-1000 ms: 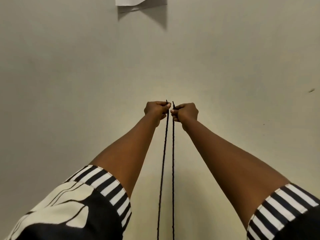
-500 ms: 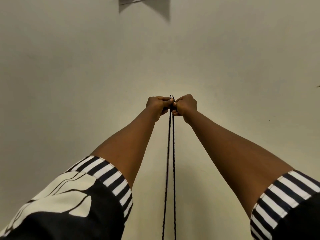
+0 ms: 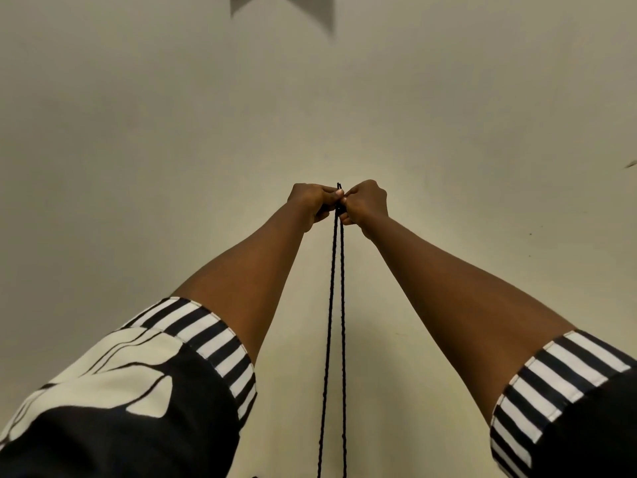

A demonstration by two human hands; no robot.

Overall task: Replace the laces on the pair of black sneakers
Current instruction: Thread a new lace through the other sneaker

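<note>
I see both arms stretched straight out — left hand and right hand touching, each grip pinched on the thin black braided lace, whose two strands hang taut below the fists, between black-and-white striped sleeves.

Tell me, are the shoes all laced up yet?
Can't say: no sneakers are in view. Both hands, left hand and right hand, are raised and pinch the two ends of a black lace together; its strands hang down out of frame. Whether any lacing is done isn't visible.
</note>
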